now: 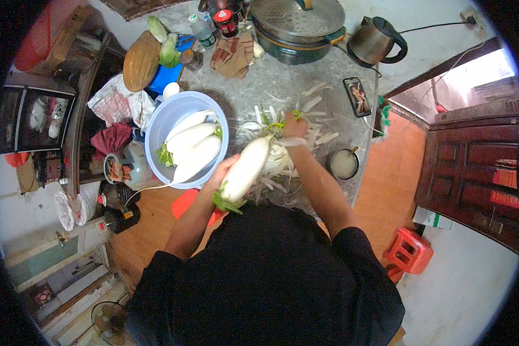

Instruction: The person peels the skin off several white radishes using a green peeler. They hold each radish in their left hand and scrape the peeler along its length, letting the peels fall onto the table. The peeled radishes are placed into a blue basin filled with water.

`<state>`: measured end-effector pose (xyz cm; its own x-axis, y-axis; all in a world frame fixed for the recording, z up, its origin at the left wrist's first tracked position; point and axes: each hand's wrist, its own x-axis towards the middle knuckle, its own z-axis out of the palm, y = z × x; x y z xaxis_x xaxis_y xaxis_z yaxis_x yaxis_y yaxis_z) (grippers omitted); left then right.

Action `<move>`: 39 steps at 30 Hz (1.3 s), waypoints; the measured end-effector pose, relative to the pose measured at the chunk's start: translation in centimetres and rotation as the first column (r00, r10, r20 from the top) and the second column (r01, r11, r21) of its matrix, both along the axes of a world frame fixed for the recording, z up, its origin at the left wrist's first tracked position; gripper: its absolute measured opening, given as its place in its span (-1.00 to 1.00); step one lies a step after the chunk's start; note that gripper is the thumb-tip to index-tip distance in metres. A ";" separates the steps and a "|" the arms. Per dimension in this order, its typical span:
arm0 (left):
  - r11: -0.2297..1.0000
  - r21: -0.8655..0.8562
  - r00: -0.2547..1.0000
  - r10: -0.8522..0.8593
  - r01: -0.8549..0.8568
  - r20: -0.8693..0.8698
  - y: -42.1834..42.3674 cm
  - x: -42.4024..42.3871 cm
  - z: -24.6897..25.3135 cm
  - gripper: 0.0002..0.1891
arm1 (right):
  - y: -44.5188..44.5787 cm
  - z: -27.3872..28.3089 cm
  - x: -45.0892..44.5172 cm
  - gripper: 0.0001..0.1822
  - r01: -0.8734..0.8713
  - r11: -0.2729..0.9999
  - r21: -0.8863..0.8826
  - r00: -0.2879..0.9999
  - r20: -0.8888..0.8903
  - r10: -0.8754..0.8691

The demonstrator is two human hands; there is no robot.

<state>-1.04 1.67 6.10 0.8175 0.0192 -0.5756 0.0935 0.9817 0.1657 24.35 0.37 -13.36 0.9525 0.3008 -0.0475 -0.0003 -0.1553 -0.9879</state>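
Observation:
My left hand [225, 169] grips a peeled white daikon radish [247, 166] from its left side, and the leafy green end points towards me. Beyond the radish's thin tip is my right hand [296, 129], closed around a bright green tool [275, 126] that looks like a vegetable peeler. Most of that tool is hidden by the fingers. Long white peelings [281, 160] are heaped under and around the right hand. Left of the held radish, a light blue plastic basin [152, 142] contains several peeled daikons [194, 138], some with green stubs.
Along the table's [242, 93] far side stand a lidded steamer pot [296, 41], an electric kettle [370, 41], jars and a brown cloth [232, 56]. At right lie a smartphone [357, 97] and a bowl of pale liquid [344, 164]. A large brown gourd [141, 60] sits far left.

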 end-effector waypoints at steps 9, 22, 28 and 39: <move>0.979 -0.093 0.977 0.192 -0.184 0.093 -0.4 -0.2 -2.4 -0.35 | -4.3 14.7 -9.0 -0.77 -0.283 0.939 0.196 0.899 -0.287 0.331; 0.960 -0.252 0.966 0.174 -0.123 0.190 0.1 -1.1 0.2 -0.39 | -1.3 9.4 -6.7 -0.68 0.182 0.637 -0.749 0.937 0.329 0.118; 0.983 -0.138 0.952 0.155 -0.122 0.265 0.2 -1.0 -3.8 -0.39 | -4.0 15.2 -10.6 -0.69 -0.236 0.970 -0.053 0.915 -0.347 0.203; 0.971 -0.238 0.965 0.089 -0.029 0.247 0.5 -2.3 -0.6 -0.36 | -3.0 7.0 1.7 -0.69 -0.253 0.612 -0.750 0.743 0.255 0.619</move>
